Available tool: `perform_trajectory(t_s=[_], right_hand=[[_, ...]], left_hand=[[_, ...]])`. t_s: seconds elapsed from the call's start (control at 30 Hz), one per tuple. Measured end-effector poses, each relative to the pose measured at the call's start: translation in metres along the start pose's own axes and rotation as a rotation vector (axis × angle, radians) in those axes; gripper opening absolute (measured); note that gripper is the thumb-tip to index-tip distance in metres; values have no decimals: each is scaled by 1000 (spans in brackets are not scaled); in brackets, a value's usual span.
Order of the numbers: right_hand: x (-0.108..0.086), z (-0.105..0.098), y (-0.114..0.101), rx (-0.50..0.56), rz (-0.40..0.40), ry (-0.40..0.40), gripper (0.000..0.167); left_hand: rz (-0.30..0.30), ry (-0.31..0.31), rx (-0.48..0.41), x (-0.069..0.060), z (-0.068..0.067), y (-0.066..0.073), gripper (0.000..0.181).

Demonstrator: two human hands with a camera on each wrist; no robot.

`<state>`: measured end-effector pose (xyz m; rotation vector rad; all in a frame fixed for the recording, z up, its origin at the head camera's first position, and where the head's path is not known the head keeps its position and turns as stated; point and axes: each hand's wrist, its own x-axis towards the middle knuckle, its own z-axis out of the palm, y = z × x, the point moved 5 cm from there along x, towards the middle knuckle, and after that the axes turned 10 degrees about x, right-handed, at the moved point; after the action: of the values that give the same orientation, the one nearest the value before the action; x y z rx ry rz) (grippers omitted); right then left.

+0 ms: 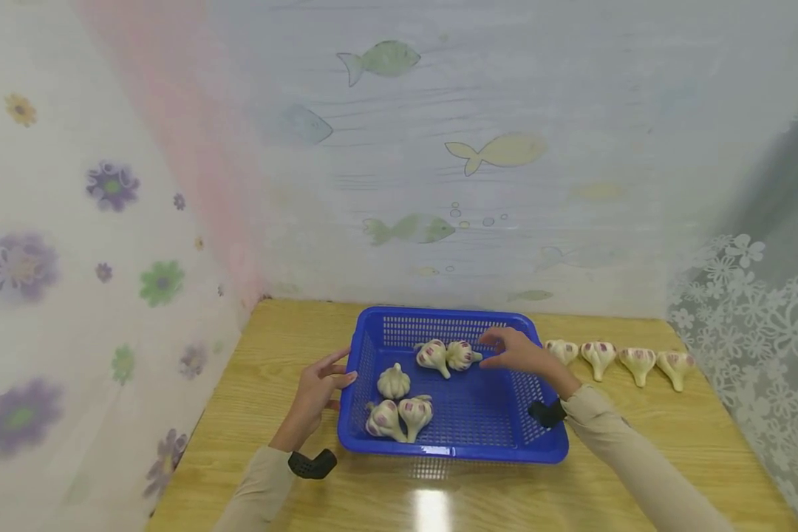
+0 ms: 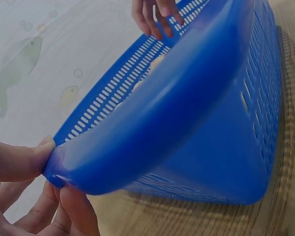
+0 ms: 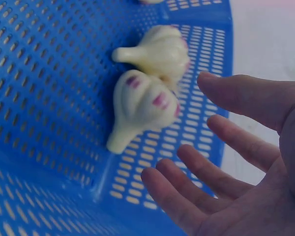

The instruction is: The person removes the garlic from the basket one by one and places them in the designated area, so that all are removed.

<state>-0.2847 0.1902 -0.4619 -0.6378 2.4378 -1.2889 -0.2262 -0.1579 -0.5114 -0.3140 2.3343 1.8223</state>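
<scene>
The left hand (image 1: 315, 389) pinches the blue basket (image 1: 479, 453) by three garlic bulbs (image 1: 394, 384). Beyond, the right hand (image 1: 517, 351) hovers wide, empty, beside two bulbs (image 1: 432, 356); a bulb-moving step, I'd guess, next wanting curled fingers. Four more (image 1: 637, 360) line the tabletop (image 1: 718, 443), rightward.

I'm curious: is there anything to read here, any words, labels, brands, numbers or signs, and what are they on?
No readable text shows in any view.
Blue basket: no lettering visible.
Garlic bulbs: only purple patches, some too blurred to make out, none readable.
Walls: drawings of fish and flowers, no words.
Black wrist devices: too small to tell whether they carry markings.
</scene>
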Motion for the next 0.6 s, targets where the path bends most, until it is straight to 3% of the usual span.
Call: perform_trajectory(t_s=[0.3, 0.6], right_hand=[[25, 21, 7, -21, -112, 25, 38], [43, 34, 15, -112, -129, 71, 43]], left_hand=[[0, 11, -5, 2, 0, -2, 51], [1, 3, -6, 0, 0, 0, 51]])
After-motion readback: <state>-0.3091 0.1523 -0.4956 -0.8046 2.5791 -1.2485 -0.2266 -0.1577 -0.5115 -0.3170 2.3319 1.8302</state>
